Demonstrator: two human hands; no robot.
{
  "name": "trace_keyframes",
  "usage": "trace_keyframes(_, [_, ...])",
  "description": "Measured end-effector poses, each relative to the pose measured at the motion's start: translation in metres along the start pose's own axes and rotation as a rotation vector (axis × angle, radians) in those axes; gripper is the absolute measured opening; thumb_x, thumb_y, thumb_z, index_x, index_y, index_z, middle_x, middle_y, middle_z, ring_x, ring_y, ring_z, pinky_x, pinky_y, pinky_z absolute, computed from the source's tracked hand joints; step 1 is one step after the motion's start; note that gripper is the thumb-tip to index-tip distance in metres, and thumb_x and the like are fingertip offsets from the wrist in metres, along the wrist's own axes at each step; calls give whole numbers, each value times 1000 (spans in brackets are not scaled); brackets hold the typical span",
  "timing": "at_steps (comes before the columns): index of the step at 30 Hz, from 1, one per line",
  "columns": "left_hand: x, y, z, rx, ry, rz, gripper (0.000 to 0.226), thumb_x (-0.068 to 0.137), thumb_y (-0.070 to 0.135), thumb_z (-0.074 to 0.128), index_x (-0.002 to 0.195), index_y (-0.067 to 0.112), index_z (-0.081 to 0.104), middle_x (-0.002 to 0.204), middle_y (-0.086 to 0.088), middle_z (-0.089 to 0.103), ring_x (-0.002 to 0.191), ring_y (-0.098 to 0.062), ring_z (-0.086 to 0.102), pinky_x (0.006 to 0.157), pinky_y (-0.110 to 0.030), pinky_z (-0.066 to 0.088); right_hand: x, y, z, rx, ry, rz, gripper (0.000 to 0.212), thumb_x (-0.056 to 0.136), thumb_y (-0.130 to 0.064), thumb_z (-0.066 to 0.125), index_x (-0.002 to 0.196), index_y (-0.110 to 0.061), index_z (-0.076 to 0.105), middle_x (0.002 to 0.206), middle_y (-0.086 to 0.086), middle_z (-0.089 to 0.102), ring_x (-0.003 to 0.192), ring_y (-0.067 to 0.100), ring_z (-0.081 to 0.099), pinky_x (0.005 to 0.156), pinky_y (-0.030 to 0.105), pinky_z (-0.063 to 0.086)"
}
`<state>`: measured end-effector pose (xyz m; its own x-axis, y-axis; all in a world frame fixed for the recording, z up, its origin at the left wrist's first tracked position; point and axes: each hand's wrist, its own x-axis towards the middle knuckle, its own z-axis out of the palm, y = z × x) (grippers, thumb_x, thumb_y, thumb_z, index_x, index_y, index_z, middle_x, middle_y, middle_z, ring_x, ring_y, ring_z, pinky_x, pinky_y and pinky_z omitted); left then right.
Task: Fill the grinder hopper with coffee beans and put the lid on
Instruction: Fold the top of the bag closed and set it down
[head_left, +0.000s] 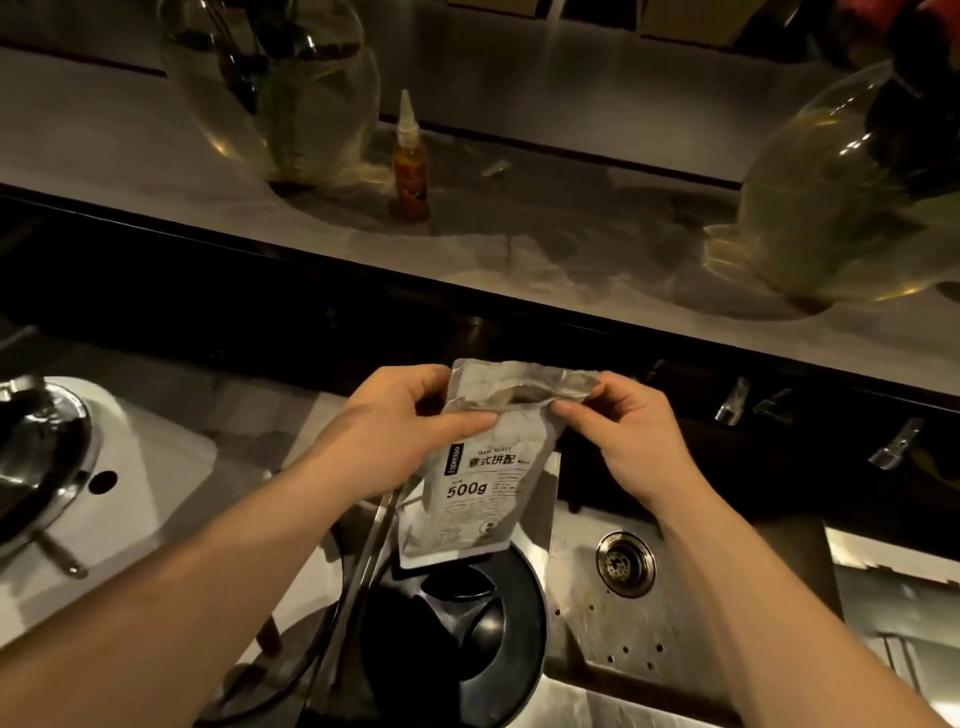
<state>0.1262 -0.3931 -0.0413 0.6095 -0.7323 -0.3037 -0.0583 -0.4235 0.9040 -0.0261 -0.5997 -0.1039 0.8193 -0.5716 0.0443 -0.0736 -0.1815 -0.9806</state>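
Note:
A silver 500 g coffee bean bag (480, 488) is held upright in front of me, its crumpled mouth pulled open at the top. My left hand (400, 436) pinches the bag's left upper edge. My right hand (618, 441) pinches the right side of the opening. Directly below the bag stands the dark round grinder hopper (462, 629), seen from above and without a cover. No lid is in view.
A white machine with a metal bowl (36, 467) stands at the left. A steel drip tray with a drain (626, 564) lies at the right. On the raised marble counter (519, 249) stand two glass vases (280, 88) and a small squeeze bottle (410, 166).

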Motion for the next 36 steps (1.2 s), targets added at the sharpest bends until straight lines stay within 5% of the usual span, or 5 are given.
trace_keyframes(12, [-3,7,-3,-58,48,-9,19,95,25,78,112,31,72,90,20,80,76,6,75,53,-7,51,-6,-16,7,4,-118,0,10,87,-37,81,94,-44,82,103,-10,84,101,10,79,89,30,62])
trace_keyframes(18, [-7,10,-11,312,183,312,83,74,30,95,131,50,37,123,26,60,108,9,64,88,-23,56,-9,-16,11,-111,-187,-56,14,93,-27,83,106,-21,81,109,-5,83,108,12,77,100,35,60])
trace_keyframes(22, [-7,22,-23,782,-31,526,54,89,38,81,124,52,43,142,33,39,110,-5,63,84,-39,60,-8,-16,7,-66,-161,-27,18,89,-37,81,103,-26,80,107,-3,82,105,17,79,98,42,63])
trace_keyframes(28, [-8,25,-31,900,-136,525,34,93,47,72,123,51,57,151,36,30,115,0,60,89,-33,57,-6,-17,-9,-67,-179,-44,24,90,-29,80,106,-12,79,110,-4,83,108,15,78,96,30,61])
trace_keyframes(36, [-8,35,-22,1184,-374,347,42,95,65,61,135,51,58,146,34,34,112,1,53,89,-29,49,-2,-31,-11,-163,-306,-83,17,88,-36,80,87,-52,76,102,-13,81,102,8,76,94,30,60])
